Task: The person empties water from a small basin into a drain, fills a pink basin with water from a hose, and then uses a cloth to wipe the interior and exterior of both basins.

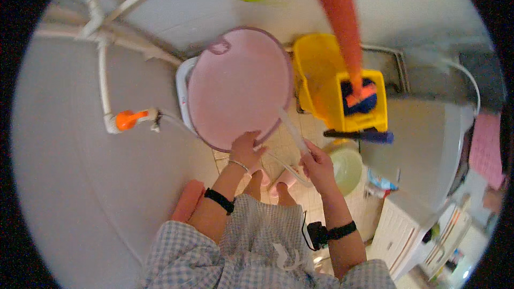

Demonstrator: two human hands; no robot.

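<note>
My right hand (pixel 317 167) is closed around a whitish translucent hose (pixel 293 134), whose end reaches over the near right rim of a large round pink basin (pixel 238 85). My left hand (pixel 246 151) grips the basin's near rim, fingers on the inner side and thumb outside. The hose also runs below my hands and loops near my feet. An orange-handled tap (pixel 130 120) is on the wall pipe at the left, with hose attached to its outlet. The basin has a mauve rim, and a white object (pixel 183 88) shows behind its left side.
A yellow mop bucket (pixel 316 75) stands right of the basin, with a red-handled mop (pixel 348 32) in it. Nearer me is a pale green basin (pixel 346 168). A white cabinet (pixel 393 235) lies at the lower right. Pink slippers (pixel 282 182) are on the tiled floor.
</note>
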